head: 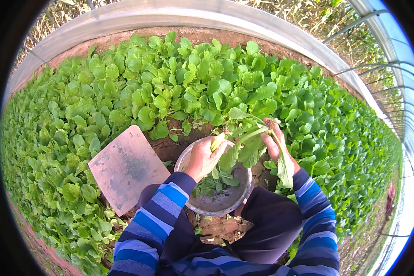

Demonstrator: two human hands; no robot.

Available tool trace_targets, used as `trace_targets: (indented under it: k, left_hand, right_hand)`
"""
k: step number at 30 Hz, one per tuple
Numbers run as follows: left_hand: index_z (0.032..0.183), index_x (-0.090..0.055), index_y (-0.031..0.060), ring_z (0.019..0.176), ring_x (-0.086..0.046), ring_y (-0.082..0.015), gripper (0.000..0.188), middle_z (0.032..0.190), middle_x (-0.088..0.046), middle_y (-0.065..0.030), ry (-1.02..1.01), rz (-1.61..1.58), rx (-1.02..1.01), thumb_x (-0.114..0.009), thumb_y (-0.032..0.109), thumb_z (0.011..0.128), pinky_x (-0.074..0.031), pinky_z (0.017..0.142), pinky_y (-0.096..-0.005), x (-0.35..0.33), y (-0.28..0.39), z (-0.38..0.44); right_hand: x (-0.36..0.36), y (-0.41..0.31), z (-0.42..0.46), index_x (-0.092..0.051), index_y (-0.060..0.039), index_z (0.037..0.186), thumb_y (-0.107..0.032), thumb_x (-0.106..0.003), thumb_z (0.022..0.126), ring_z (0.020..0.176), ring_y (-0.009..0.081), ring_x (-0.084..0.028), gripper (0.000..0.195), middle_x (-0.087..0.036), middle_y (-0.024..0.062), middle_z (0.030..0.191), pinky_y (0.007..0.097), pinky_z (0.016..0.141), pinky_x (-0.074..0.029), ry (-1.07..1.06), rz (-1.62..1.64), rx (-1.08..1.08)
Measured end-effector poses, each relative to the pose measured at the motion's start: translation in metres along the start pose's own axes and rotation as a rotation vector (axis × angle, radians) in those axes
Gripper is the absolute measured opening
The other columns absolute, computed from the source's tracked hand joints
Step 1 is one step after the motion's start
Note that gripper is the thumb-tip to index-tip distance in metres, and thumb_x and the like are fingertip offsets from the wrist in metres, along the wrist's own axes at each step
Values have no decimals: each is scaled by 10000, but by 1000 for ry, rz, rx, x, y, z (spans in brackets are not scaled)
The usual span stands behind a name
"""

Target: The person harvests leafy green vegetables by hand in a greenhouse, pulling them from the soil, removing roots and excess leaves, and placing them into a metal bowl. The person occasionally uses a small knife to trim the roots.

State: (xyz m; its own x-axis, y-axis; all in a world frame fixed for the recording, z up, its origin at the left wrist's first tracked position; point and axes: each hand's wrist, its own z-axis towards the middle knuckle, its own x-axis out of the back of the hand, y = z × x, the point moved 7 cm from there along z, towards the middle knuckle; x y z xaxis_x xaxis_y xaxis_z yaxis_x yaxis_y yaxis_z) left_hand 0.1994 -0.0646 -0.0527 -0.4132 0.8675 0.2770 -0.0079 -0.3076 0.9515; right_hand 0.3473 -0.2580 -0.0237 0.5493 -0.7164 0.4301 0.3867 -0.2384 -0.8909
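My left hand [205, 157] is closed around pale yellow-green leaf stalks [217, 142], above the left side of a round grey basin [245, 196]. To its right, my right hand [275, 142] grips a leafy green plant [250, 151] near its root end, where brownish roots show at the fingertips. The plant's broad leaves hang toward the left over the basin's rim, and one longer leaf droops below my right wrist. Some loose green leaves [214, 181] lie inside the basin, which stands on soil between my legs.
A worn pinkish square board [129, 169] lies left of the basin. Dense leafy greens [200, 76] surround me in front and on both sides. A translucent plastic sheet wall [193, 13] curves behind the bed, with metal hoops [369, 65] at the right.
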Motion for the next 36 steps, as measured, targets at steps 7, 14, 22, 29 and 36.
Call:
trace_targets:
  k: [7,14,22,29,36]
  left_hand:
    - [1137,-643,30,965,-602,-317,354,1083,-599,-146,22,142,-362,-629,322,938,-476,862,-393,-7,8,-15]
    - [1345,-488,50,1054,-610,-385,683,1157,-635,-189,-146,16,-230,-758,369,804,-485,916,-453,-18,-1,-19]
    - [1219,-573,34,933,-672,-335,596,1017,-688,-169,-222,188,-59,-808,309,746,-524,837,-413,-24,-28,-12]
    - [1059,-658,91,716,-667,-352,422,790,-686,-147,-244,320,-234,-673,456,849,-520,658,-451,-26,-28,-22]
    - [1001,-653,103,699,-646,-346,370,754,-658,-136,-396,589,-132,-687,432,836,-492,627,-463,-30,-31,-27]
  right_hand:
    - [-65,-35,-19,-629,-26,1195,-181,-754,851,931,127,-608,398,-686,31,1015,300,871,-477,-85,500,-288]
    - [-92,-21,-20,-697,-7,1101,-139,-674,882,858,124,-633,257,-698,41,951,282,804,-503,127,634,-211]
    - [-100,-10,-18,-650,4,919,-159,-615,934,744,226,-673,167,-686,110,842,360,750,-567,239,893,-258]
    - [-92,41,-16,-547,-57,1030,-96,-653,933,509,117,-552,149,-620,59,650,242,496,-436,576,635,-368]
    - [-80,77,-22,-559,-34,930,-68,-598,952,485,80,-473,56,-549,8,610,230,451,-369,726,621,-336]
